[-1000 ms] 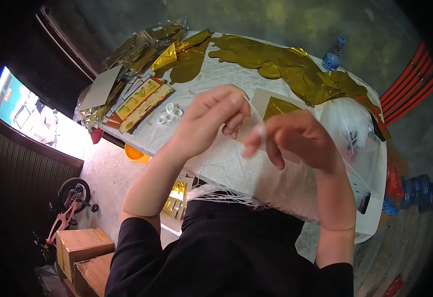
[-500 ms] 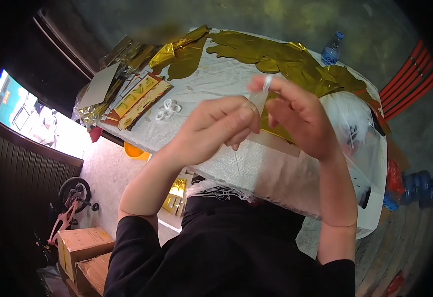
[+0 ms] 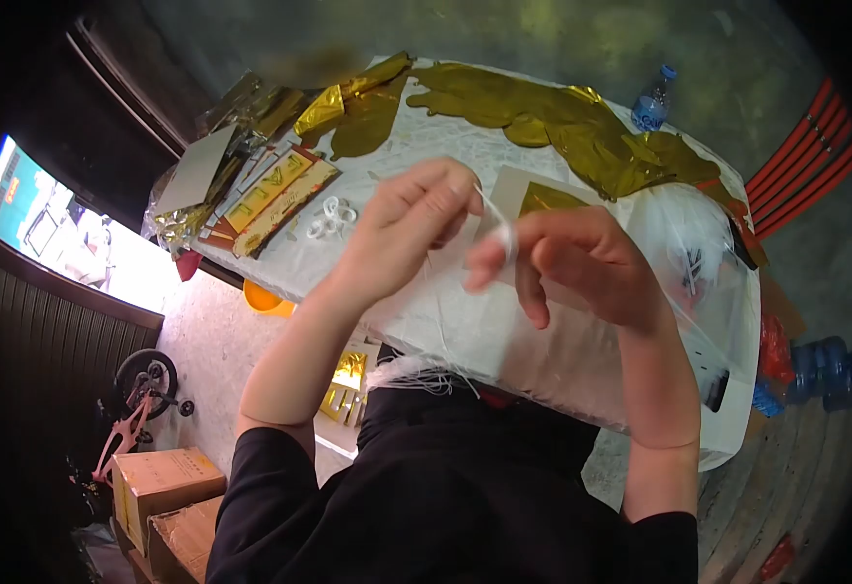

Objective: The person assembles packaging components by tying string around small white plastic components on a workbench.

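My left hand (image 3: 411, 224) is closed, pinching a thin white string (image 3: 485, 202) between thumb and forefinger. From there the string runs across to my right hand (image 3: 582, 261), where it loops round the outstretched fingers, which are blurred at the tips. A loose length hangs below my left hand toward my lap. Under my right hand lies a flat clear packet (image 3: 509, 185) with a gold piece in it. Several small white coils (image 3: 332, 217) of string or ribbon rest on the table, left of my left hand.
Flat gold foil balloons (image 3: 572, 122) spread along the far side of the white-covered table (image 3: 387, 180). Printed cards (image 3: 280, 190) lie at left, a water bottle (image 3: 652, 97) stands at the back, and a bundle of white strings (image 3: 411, 375) lies at my waist. Cardboard boxes (image 3: 168, 477) stand lower left.
Both hands have shifted: the left up and left, the right lower. The white string now stretches between them, and the clear packet beneath shows more.
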`<state>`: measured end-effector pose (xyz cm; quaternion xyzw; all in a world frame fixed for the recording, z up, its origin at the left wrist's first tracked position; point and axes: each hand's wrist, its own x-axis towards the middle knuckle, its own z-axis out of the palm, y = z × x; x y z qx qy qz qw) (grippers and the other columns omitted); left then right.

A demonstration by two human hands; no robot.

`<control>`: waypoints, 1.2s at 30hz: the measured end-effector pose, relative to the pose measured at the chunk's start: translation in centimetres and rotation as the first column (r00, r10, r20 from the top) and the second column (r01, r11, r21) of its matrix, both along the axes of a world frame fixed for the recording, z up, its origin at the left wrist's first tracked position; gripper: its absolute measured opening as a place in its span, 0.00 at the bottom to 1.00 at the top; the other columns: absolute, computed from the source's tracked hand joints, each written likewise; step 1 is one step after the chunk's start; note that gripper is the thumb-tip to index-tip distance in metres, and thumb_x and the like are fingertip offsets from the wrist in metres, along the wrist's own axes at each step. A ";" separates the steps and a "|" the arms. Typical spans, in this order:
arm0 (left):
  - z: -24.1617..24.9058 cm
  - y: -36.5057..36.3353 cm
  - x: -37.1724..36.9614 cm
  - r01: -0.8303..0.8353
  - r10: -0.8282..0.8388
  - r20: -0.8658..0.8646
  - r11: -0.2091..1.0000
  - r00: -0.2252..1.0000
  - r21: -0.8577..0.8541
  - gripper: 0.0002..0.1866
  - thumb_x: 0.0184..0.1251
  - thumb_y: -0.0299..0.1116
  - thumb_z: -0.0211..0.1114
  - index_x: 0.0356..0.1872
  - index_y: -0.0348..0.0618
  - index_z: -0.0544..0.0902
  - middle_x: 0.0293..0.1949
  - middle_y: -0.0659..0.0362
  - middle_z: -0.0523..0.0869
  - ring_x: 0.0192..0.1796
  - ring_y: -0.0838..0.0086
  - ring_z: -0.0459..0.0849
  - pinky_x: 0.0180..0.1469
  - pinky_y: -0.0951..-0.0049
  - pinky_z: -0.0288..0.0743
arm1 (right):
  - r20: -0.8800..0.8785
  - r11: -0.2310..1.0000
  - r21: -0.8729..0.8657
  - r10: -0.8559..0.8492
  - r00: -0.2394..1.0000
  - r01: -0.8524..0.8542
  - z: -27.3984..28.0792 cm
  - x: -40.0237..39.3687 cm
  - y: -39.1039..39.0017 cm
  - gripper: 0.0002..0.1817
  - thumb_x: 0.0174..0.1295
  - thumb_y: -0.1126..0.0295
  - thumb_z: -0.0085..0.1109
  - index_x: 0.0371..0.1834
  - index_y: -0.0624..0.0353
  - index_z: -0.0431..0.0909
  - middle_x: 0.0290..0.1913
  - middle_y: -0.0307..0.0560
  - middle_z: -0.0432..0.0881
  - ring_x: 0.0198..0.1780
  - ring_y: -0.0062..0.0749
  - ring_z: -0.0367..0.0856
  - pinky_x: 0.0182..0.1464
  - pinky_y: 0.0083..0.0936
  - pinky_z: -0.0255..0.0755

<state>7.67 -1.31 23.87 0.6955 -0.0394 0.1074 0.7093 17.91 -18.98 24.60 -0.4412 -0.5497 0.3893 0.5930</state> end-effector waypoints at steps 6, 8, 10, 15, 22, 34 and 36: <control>-0.8 -1.0 -0.6 0.044 -0.045 0.005 0.986 0.999 0.162 0.13 0.68 0.38 0.48 0.28 0.41 0.73 0.21 0.69 0.68 0.23 0.88 0.61 0.25 0.85 0.54 | 0.276 0.908 -0.051 -0.387 0.880 0.416 -0.6 0.1 1.4 0.15 0.63 0.69 0.43 0.46 0.69 0.73 0.36 0.47 0.81 0.19 0.16 0.70 0.26 0.14 0.67; -1.0 -0.2 -0.5 0.026 -0.025 0.059 1.000 0.998 -0.012 0.13 0.68 0.39 0.48 0.29 0.41 0.72 0.19 0.70 0.65 0.20 0.87 0.60 0.22 0.85 0.52 | 0.337 0.947 -0.251 -0.107 0.935 0.199 -1.1 0.6 1.1 0.16 0.63 0.68 0.44 0.49 0.67 0.72 0.32 0.44 0.81 0.19 0.16 0.71 0.23 0.15 0.66; -1.9 0.0 -0.3 0.007 -0.007 -0.025 1.000 1.000 0.012 0.13 0.68 0.39 0.48 0.29 0.41 0.73 0.20 0.69 0.68 0.23 0.88 0.61 0.24 0.85 0.55 | 0.146 0.985 -0.144 -0.075 0.986 0.096 -0.8 -0.1 0.8 0.16 0.63 0.67 0.44 0.49 0.65 0.73 0.29 0.44 0.81 0.19 0.16 0.71 0.23 0.14 0.66; -2.8 -1.5 -0.9 0.159 -0.144 -0.114 0.978 0.983 0.134 0.14 0.70 0.39 0.44 0.30 0.40 0.70 0.18 0.69 0.64 0.19 0.86 0.59 0.22 0.84 0.54 | 0.216 0.887 0.019 -0.455 0.864 0.462 -1.7 0.1 2.0 0.21 0.64 0.58 0.45 0.50 0.65 0.72 0.33 0.49 0.80 0.18 0.18 0.71 0.24 0.14 0.66; -3.6 -0.5 0.0 0.051 -0.051 -0.074 0.999 0.996 -0.006 0.14 0.70 0.38 0.44 0.29 0.41 0.71 0.18 0.69 0.65 0.20 0.88 0.60 0.22 0.85 0.55 | -0.002 0.991 -0.133 0.007 1.000 -0.007 -1.5 0.5 1.4 0.19 0.66 0.62 0.40 0.48 0.65 0.73 0.35 0.47 0.80 0.20 0.16 0.69 0.24 0.13 0.64; -3.9 -0.5 -0.1 -0.004 0.015 -0.134 0.997 0.991 0.080 0.13 0.69 0.37 0.47 0.29 0.39 0.71 0.22 0.67 0.70 0.26 0.86 0.66 0.28 0.84 0.60 | -0.074 0.996 -0.074 -0.045 0.996 0.039 -2.4 0.7 2.0 0.20 0.68 0.62 0.36 0.49 0.67 0.72 0.27 0.44 0.80 0.20 0.17 0.71 0.25 0.13 0.64; -4.3 -0.9 -0.4 0.028 -0.008 -0.114 0.984 0.993 0.174 0.13 0.69 0.36 0.47 0.29 0.39 0.71 0.23 0.67 0.70 0.27 0.85 0.67 0.30 0.83 0.62 | 0.047 0.934 0.001 -0.357 0.933 0.358 -2.7 -0.1 2.7 0.20 0.67 0.61 0.36 0.44 0.67 0.73 0.21 0.41 0.77 0.17 0.17 0.70 0.24 0.12 0.64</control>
